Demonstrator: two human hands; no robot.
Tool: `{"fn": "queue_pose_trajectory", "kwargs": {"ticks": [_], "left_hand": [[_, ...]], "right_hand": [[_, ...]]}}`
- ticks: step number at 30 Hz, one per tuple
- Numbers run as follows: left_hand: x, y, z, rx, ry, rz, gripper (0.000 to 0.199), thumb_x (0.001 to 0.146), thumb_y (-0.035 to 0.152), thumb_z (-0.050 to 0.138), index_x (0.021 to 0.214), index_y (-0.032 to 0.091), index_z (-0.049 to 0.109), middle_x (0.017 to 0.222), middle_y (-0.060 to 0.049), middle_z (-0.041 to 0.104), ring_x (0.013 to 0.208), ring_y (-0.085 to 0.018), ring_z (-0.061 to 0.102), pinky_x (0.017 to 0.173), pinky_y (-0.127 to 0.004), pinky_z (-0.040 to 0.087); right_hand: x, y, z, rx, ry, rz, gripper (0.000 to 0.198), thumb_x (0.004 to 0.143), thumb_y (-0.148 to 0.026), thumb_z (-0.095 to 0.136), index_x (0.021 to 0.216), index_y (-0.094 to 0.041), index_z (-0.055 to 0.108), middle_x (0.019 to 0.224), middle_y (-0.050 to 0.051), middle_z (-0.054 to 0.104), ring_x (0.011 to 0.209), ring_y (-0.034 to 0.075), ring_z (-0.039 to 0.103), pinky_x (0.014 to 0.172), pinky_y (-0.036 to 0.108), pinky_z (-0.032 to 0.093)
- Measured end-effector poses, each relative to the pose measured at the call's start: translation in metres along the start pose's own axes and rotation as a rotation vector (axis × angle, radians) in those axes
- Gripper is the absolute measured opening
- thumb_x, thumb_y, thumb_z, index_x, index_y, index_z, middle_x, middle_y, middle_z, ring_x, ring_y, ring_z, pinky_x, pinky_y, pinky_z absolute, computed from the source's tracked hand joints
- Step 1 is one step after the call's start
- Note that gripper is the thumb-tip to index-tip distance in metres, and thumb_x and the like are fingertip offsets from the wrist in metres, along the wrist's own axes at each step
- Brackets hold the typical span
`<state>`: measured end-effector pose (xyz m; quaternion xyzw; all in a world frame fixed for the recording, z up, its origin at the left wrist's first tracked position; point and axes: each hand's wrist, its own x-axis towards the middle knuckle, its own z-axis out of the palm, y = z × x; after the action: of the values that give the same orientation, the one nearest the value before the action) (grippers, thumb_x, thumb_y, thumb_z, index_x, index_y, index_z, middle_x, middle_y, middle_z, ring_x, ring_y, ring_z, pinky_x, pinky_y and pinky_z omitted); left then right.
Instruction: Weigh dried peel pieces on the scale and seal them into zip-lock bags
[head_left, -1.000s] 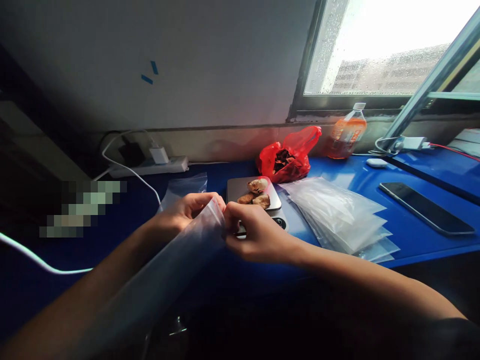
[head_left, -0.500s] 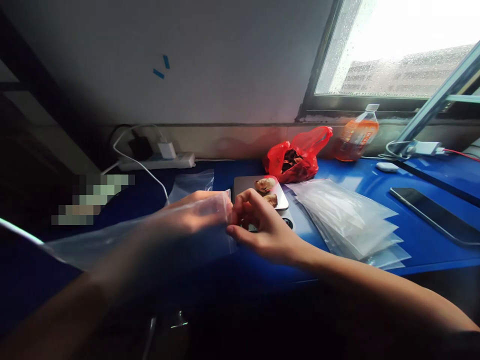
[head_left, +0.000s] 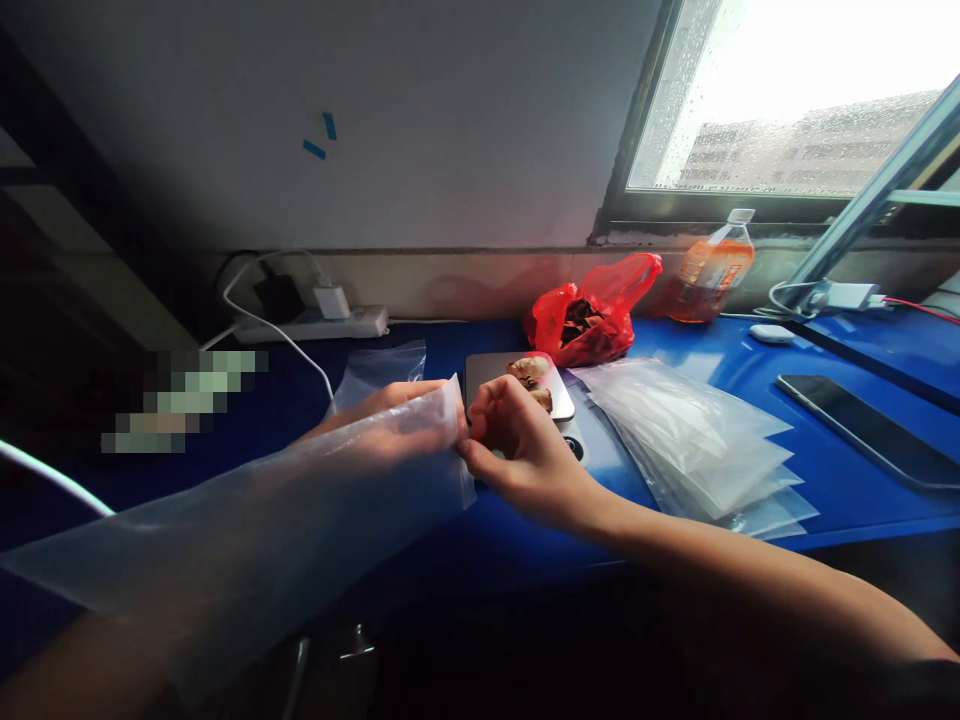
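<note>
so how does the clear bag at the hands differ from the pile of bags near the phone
The held bag is raised above the table, while the bag pile lies flat on it. The held bag looks like one bag; the bag pile has several, fanned out. Both are see-through plastic.

Shows as one clear plastic bag [head_left: 352,490], thin, long and faintly milky, blurring whatever lies behind. Spans the frame on a slant, from the left edge below mid-height to a narrower end just below centre. Is held up at that end, gripped near the top. Carries a paler upright band along the right end, with a sharp corner at the top and a creased one below. Looks mostly flat, with light wrinkles along the upper edge. Fades into shadow toward the lower left. Cannot be told open or sealed.
</note>
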<state>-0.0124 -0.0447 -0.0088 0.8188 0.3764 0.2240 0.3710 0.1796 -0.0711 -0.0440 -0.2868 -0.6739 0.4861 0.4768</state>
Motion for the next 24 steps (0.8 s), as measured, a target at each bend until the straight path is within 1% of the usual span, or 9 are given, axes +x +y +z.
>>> {"fn": "queue_pose_trajectory", "kwargs": {"ticks": [4, 7, 9, 12, 14, 17, 19, 22, 24], "left_hand": [[0.003, 0.002, -0.003, -0.105, -0.093, 0.001, 0.023, 0.091, 0.038, 0.058, 0.091, 0.015, 0.063, 0.081, -0.002, 0.064, 0.070, -0.014, 0.057, 0.058, -0.021, 0.045], [0.004, 0.001, -0.002, -0.014, -0.084, 0.022, 0.024, 0.089, 0.038, 0.061, 0.088, 0.015, 0.065, 0.083, -0.004, 0.066, 0.076, -0.017, 0.059, 0.061, -0.022, 0.046], [0.004, 0.001, -0.002, 0.051, -0.058, 0.036, 0.024, 0.088, 0.038, 0.061, 0.089, 0.015, 0.066, 0.085, -0.005, 0.067, 0.079, -0.018, 0.060, 0.065, -0.024, 0.048], [0.003, 0.004, -0.003, 0.061, -0.034, 0.049, 0.022, 0.089, 0.036, 0.059, 0.089, 0.015, 0.066, 0.084, -0.005, 0.067, 0.077, -0.018, 0.060, 0.064, -0.024, 0.047], [0.004, 0.006, -0.005, 0.031, -0.050, 0.078, 0.019, 0.088, 0.033, 0.059, 0.086, 0.015, 0.064, 0.079, -0.004, 0.065, 0.071, -0.016, 0.059, 0.061, -0.022, 0.046], [0.004, 0.006, -0.008, -0.057, -0.080, 0.100, 0.016, 0.085, 0.031, 0.063, 0.084, 0.015, 0.064, 0.076, -0.003, 0.065, 0.068, -0.014, 0.058, 0.062, -0.022, 0.047], [0.002, 0.002, -0.013, -0.135, -0.034, 0.076, 0.015, 0.086, 0.031, 0.065, 0.085, 0.015, 0.064, 0.079, -0.003, 0.066, 0.069, -0.014, 0.059, 0.063, -0.023, 0.047], [0.000, -0.006, -0.020, -0.214, 0.097, 0.057, 0.016, 0.089, 0.032, 0.064, 0.087, 0.016, 0.062, 0.080, -0.003, 0.066, 0.069, -0.013, 0.060, 0.063, -0.022, 0.047], [-0.001, -0.010, -0.023, -0.235, 0.100, 0.078, 0.019, 0.089, 0.035, 0.065, 0.087, 0.016, 0.062, 0.083, -0.004, 0.066, 0.070, -0.014, 0.060, 0.063, -0.023, 0.047]], "right_hand": [[0.000, -0.002, -0.003, -0.147, 0.000, 0.002, 0.024, 0.076, -0.012, 0.056, 0.091, -0.024, 0.041, 0.083, -0.002, 0.055, 0.067, 0.010, 0.056, 0.058, 0.023, 0.047], [-0.003, -0.004, -0.003, -0.371, 0.043, -0.059, 0.026, 0.076, -0.006, 0.054, 0.094, -0.023, 0.044, 0.079, -0.002, 0.057, 0.067, 0.011, 0.057, 0.060, 0.024, 0.046], [-0.005, -0.005, -0.002, -0.446, 0.063, -0.088, 0.026, 0.077, -0.007, 0.053, 0.096, -0.022, 0.044, 0.076, -0.002, 0.057, 0.065, 0.011, 0.056, 0.058, 0.024, 0.043], [-0.005, -0.004, 0.001, -0.440, 0.071, -0.097, 0.018, 0.081, -0.011, 0.053, 0.094, -0.021, 0.047, 0.076, 0.000, 0.060, 0.064, 0.012, 0.057, 0.059, 0.025, 0.044], [-0.005, -0.004, 0.001, -0.463, 0.080, -0.118, 0.009, 0.084, -0.014, 0.053, 0.086, -0.021, 0.049, 0.074, 0.001, 0.060, 0.064, 0.012, 0.055, 0.059, 0.026, 0.044], [-0.005, -0.006, -0.001, -0.543, 0.091, -0.172, 0.011, 0.082, -0.012, 0.054, 0.076, -0.021, 0.050, 0.071, 0.001, 0.060, 0.063, 0.012, 0.052, 0.058, 0.026, 0.041], [-0.005, -0.009, -0.004, -0.525, 0.091, -0.186, 0.012, 0.078, -0.009, 0.054, 0.078, -0.020, 0.053, 0.072, 0.001, 0.062, 0.064, 0.012, 0.054, 0.059, 0.026, 0.041], [-0.005, -0.014, -0.010, -0.373, 0.006, -0.197, 0.017, 0.074, -0.008, 0.054, 0.084, -0.019, 0.058, 0.072, -0.001, 0.060, 0.064, 0.011, 0.054, 0.059, 0.024, 0.043], [-0.005, -0.017, -0.011, -0.305, -0.075, -0.239, 0.013, 0.077, -0.011, 0.055, 0.085, -0.019, 0.060, 0.073, -0.001, 0.057, 0.066, 0.011, 0.054, 0.061, 0.024, 0.045]]}}
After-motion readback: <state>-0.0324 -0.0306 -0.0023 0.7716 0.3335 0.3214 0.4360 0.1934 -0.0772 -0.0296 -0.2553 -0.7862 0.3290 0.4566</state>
